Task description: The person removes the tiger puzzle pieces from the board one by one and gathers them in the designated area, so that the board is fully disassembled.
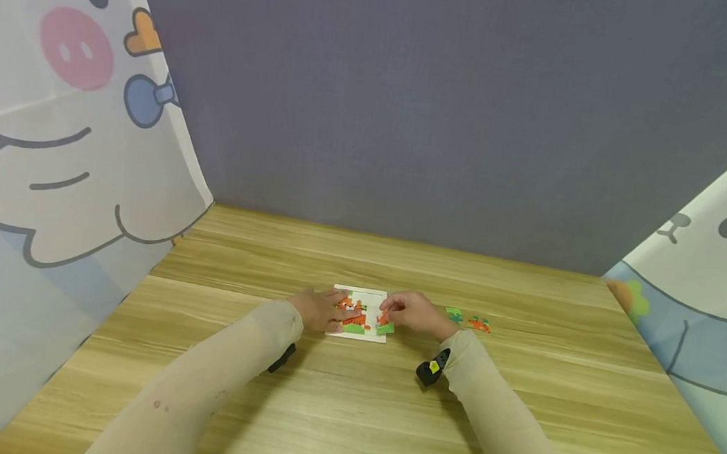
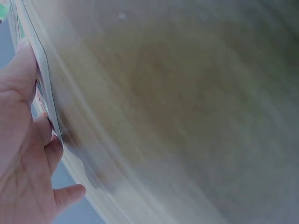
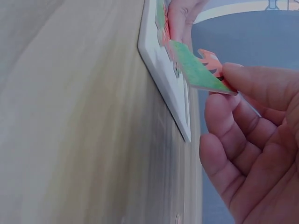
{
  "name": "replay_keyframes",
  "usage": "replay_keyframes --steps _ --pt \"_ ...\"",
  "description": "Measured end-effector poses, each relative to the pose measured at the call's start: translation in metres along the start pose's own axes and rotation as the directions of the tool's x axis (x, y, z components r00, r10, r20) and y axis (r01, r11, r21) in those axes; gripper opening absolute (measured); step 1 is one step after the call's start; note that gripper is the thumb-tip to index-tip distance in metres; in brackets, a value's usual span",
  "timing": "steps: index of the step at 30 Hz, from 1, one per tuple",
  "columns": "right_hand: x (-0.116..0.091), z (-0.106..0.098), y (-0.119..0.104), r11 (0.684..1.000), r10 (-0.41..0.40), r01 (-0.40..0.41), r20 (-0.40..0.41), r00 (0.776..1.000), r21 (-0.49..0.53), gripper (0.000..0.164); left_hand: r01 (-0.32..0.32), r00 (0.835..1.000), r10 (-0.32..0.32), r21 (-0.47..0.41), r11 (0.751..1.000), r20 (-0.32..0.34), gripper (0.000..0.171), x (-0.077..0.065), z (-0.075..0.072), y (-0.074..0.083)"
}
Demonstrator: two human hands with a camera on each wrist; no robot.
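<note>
A white puzzle tray (image 1: 357,337) lies on the table, with orange and green puzzle pieces (image 1: 354,319) set in its left part. Across those pieces rests my left hand (image 1: 321,310), its fingers spread; the left wrist view shows its thumb at the tray's edge. My right hand (image 1: 416,313) pinches a green and orange puzzle piece (image 3: 198,70) between thumb and fingers. That piece is tilted over the right part of the tray, as the right wrist view shows.
To the right of my right hand lie a green puzzle piece (image 1: 454,314) and an orange one (image 1: 479,324) on the wooden table (image 1: 340,406). A grey wall panel (image 1: 407,118) rises behind, with cartoon-printed cloths (image 1: 91,189) at both sides.
</note>
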State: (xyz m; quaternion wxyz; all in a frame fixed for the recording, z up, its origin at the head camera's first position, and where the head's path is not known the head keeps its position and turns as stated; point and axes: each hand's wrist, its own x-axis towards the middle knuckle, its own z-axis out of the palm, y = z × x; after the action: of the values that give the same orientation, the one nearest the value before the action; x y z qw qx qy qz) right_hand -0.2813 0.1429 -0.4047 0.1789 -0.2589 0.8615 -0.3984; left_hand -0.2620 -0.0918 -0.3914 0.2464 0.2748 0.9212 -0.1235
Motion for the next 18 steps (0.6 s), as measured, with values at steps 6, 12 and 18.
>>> replay_keyframes --steps 6,12,18 --pt "-0.010 -0.005 0.006 0.999 0.013 -0.012 -0.016 1.000 0.040 0.020 -0.009 1.000 0.009 0.000 1.000 0.005 0.060 0.000 -0.002 0.001" --pt "-0.016 -0.008 0.012 0.997 -0.001 0.003 -0.020 1.000 0.074 0.020 -0.023 1.000 0.023 -0.009 1.000 -0.001 0.061 -0.003 -0.003 0.000" --pt "-0.021 -0.012 0.019 0.997 0.015 -0.012 -0.030 0.999 0.078 0.021 -0.026 1.000 0.026 -0.019 0.999 -0.005 0.060 -0.003 -0.002 -0.001"
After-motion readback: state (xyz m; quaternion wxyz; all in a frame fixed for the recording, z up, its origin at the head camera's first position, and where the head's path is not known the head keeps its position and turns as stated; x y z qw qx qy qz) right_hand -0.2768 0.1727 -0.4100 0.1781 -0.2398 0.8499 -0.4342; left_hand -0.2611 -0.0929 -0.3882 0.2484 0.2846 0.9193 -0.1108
